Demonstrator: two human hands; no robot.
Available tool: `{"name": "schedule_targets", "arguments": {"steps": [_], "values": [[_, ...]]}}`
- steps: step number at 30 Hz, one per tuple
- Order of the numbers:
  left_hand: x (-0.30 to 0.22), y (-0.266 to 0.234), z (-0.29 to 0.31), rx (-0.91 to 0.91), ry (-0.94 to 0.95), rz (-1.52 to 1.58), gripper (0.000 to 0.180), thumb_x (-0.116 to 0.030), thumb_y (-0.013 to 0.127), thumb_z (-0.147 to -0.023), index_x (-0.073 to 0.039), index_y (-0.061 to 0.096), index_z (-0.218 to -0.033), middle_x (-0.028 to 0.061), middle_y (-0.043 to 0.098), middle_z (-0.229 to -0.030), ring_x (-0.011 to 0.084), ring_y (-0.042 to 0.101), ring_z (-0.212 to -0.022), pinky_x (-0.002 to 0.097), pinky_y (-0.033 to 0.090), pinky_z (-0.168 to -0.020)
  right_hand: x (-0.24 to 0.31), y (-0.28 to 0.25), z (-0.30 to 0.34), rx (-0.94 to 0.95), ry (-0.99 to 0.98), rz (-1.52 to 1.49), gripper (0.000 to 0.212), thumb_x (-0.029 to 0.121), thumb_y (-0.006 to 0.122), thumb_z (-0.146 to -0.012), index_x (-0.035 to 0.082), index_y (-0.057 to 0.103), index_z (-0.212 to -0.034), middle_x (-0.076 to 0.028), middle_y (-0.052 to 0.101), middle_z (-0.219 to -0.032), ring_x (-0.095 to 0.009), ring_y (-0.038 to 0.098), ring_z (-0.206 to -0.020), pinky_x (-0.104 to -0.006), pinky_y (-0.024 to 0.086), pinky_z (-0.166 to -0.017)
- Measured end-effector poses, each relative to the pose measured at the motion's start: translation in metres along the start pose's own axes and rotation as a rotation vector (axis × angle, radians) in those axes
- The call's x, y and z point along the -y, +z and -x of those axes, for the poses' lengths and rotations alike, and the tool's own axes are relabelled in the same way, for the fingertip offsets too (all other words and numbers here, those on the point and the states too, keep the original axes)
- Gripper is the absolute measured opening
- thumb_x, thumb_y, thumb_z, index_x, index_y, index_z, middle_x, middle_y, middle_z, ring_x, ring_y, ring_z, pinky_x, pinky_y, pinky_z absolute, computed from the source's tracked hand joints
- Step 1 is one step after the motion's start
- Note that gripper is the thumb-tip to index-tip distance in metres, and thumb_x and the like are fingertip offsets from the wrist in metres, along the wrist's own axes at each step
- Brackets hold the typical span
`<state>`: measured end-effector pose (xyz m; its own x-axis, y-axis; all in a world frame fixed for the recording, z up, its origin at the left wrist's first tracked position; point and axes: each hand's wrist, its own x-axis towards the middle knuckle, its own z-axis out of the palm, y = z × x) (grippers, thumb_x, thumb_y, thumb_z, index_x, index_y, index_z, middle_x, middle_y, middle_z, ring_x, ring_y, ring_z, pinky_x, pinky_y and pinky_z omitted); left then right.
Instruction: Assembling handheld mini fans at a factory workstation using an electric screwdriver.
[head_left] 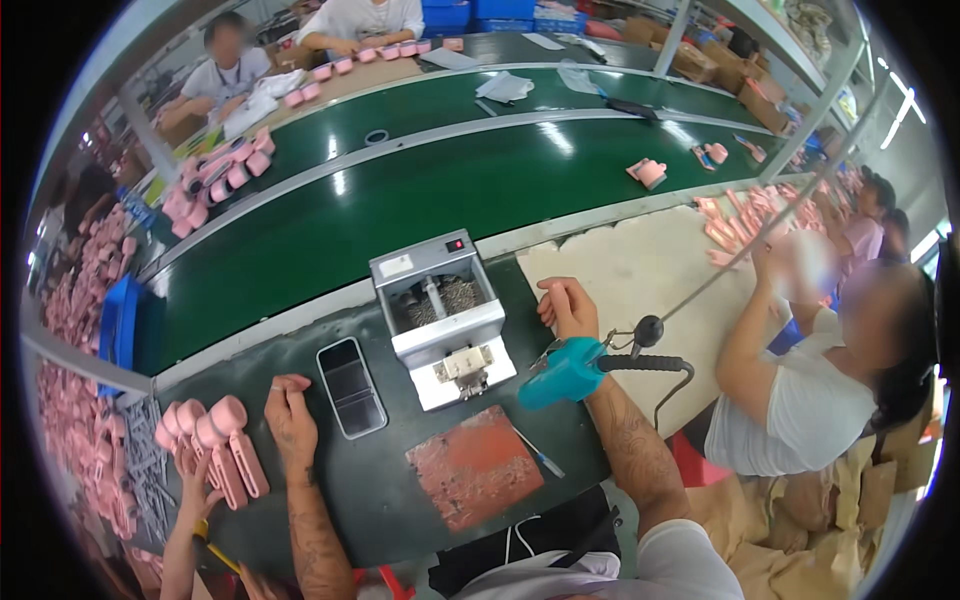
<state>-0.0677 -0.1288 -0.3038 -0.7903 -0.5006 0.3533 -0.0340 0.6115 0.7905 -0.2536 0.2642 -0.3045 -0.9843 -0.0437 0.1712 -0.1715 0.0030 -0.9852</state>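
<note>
Red pad [476, 467] lies nearest, on the dark bench [400, 490]. Left hand [290, 417] rests loosely curled and empty beside a phone [351, 386], pink parts [225, 445] to its left. Right hand [568, 308], curled and empty, rests right of the grey feeder [443, 312], behind a hanging teal driver [565, 373].

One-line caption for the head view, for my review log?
Left hand rests beside a phone, right hand by a grey screw feeder; teal electric screwdriver hangs over the forearm.

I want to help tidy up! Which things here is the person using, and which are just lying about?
In use, near the hands:
teal electric screwdriver
grey screw feeder box
pink parts

Lying about:
phone
reddish mat
far pink part on the belt
</note>
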Motion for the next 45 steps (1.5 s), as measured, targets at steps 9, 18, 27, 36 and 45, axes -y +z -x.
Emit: {"name": "schedule_targets", "arguments": {"steps": [9,18,27,36,45], "values": [[0.01,0.004,-0.002,-0.11,-0.047,0.039,0.037,-0.026,0.049,-0.107,0.001,0.06,-0.084,0.0088,0.064,-0.075,0.0165,0.058,-0.073,0.0309,0.046,-0.069,-0.011,-0.007,-0.005,0.13,-0.075,-0.012,0.029,0.007,0.07,-0.08,0.005,0.065,-0.109,-0.002,0.064,-0.082,-0.008,0.057,-0.071,-0.023,0.044,-0.063],[0.014,-0.016,-0.009,-0.006,-0.103,0.135,0.037,-0.03,0.053,-0.105,0.001,0.071,-0.097,0.005,0.071,-0.088,0.0146,0.064,-0.083,0.0292,0.051,-0.08,-0.01,0.012,0.008,0.106,-0.033,-0.039,0.037,0.039,0.053,-0.106,0.005,0.068,-0.108,-0.001,0.059,-0.075,-0.009,0.052,-0.065,-0.0255,0.042,-0.059],[-0.01,-0.013,0.001,-0.051,-0.209,0.209,0.053,-0.039,0.047,-0.107,0.001,0.077,-0.089,0.0066,0.074,-0.088,0.0144,0.061,-0.084,0.0298,0.05,-0.084,-0.024,0.013,0.001,0.112,-0.057,0.068,0.034,0.035,0.055,-0.105,0.003,0.066,-0.105,-0.001,0.057,-0.07,-0.008,0.046,-0.061,-0.024,0.039,-0.057],[-0.005,-0.011,-0.002,-0.078,-0.192,0.45,0.076,-0.051,0.027,-0.11,0.0,0.078,-0.083,0.0076,0.076,-0.087,0.0125,0.06,-0.078,0.0271,0.048,-0.077,-0.029,0.008,-0.006,0.103,-0.088,0.057,0.034,0.035,0.056,-0.105,0.003,0.068,-0.104,-0.001,0.059,-0.07,-0.005,0.048,-0.058,-0.0205,0.036,-0.052],[-0.076,-0.006,0.03,-0.227,0.008,0.612,0.01,-0.008,0.06,-0.101,0.0,0.066,-0.1,0.0104,0.073,-0.099,0.0111,0.061,-0.081,0.0269,0.052,-0.078,-0.02,0.008,-0.007,0.031,-0.043,0.134,0.032,0.035,0.057,-0.105,0.004,0.068,-0.104,0.0,0.059,-0.07,-0.005,0.047,-0.056,-0.0211,0.036,-0.05]]}}
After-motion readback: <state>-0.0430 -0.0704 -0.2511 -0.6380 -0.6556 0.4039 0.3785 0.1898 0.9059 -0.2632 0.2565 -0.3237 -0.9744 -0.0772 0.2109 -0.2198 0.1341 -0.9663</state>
